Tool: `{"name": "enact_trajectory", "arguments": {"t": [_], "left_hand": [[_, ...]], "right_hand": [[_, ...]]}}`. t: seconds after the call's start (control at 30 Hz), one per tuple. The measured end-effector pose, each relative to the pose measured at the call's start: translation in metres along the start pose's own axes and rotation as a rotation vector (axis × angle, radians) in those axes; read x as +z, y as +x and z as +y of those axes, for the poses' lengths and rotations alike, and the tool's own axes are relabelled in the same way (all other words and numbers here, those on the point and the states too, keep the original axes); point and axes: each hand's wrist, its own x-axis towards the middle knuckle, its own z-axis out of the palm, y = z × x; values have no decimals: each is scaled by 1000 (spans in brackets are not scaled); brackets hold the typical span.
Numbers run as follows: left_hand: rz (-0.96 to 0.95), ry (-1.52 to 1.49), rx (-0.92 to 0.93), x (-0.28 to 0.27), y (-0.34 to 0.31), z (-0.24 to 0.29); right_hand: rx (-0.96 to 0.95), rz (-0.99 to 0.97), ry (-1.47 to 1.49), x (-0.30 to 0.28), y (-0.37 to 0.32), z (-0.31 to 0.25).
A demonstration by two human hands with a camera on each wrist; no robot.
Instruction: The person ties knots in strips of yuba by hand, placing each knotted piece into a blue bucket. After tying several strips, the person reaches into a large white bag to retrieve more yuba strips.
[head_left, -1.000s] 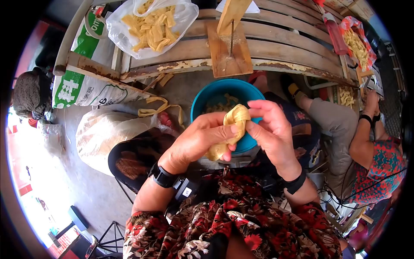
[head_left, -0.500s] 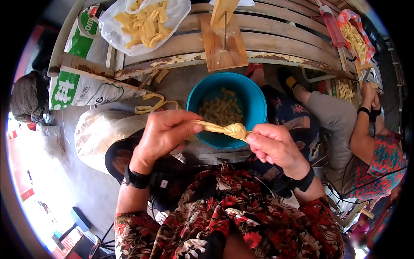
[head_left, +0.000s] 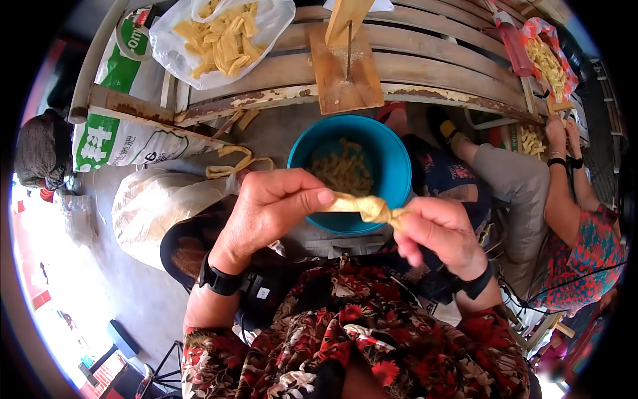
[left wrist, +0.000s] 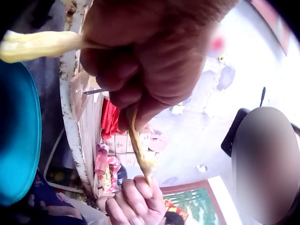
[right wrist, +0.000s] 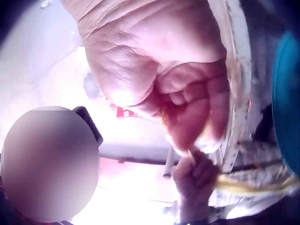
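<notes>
A pale yellow knotted strip [head_left: 372,209] is stretched between the two hands, over the near rim of a blue bucket [head_left: 403,159]. Its left end is pinched by the left hand [head_left: 269,209] between thumb and fingers. At the other end, the right hand [head_left: 444,234] pinches it just beside the knot. In the left wrist view the strip [left wrist: 137,145] runs from the left hand [left wrist: 145,51] down to the right hand [left wrist: 137,201]. The right wrist view shows the curled fingers of the right hand [right wrist: 159,70], hiding most of the strip. Small yellow pieces [head_left: 345,169] lie inside the bucket.
Beyond the bucket is a slatted bench [head_left: 432,66] carrying a plastic bag of yellow strips [head_left: 229,40] and a wooden block with a metal rod [head_left: 342,86]. A looped strip [head_left: 229,166] lies left of the bucket. Another person [head_left: 578,246] sits at the right.
The strip was bunched up in both hands, then drawn out into a line with a tighter knot. Since then the left hand has shifted slightly right, and the right hand slightly down and right.
</notes>
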Motion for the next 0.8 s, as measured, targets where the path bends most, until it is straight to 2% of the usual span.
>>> {"name": "enact_trajectory", "arguments": {"t": [0.03, 0.07, 0.1, 0.13, 0.2, 0.3, 0.33, 0.37, 0.4, 0.47, 0.57, 0.6, 0.67, 0.77, 0.8], "left_hand": [[-1, 14, 5, -1, 2, 2], [11, 83, 102, -2, 5, 2], [21, 149, 201, -1, 9, 1], [32, 214, 299, 0, 11, 1], [8, 160, 287, 6, 15, 6], [2, 230, 368, 9, 21, 11], [10, 276, 411, 7, 24, 12], [50, 527, 714, 1, 31, 9], [7, 556, 605, -5, 26, 12], [10, 388, 362, -11, 32, 0], [45, 355, 142, -20, 62, 6], [63, 368, 145, -23, 73, 9], [127, 300, 186, -35, 101, -5], [280, 470, 231, -36, 135, 0], [329, 522, 226, -34, 144, 2]], "right_hand": [[-100, 43, -79, -3, 6, 8], [-202, 89, -163, -8, 11, 11], [-136, 105, -348, -19, 14, 1], [-217, 123, -297, -22, 21, 8], [-160, 4, -496, -23, 28, -10], [22, -226, -429, -9, 50, -24], [192, -288, -397, -10, 53, -31], [78, -346, -473, -14, 56, -25], [-39, -404, -550, -18, 58, -18], [3, -344, -422, -20, 63, -15], [4, -198, -210, -31, 90, -11], [-29, -95, -179, -37, 100, -10], [-57, 138, -503, -51, 123, -19], [-268, 357, -666, -56, 154, -23], [-280, 442, -701, -58, 162, -23]]}}
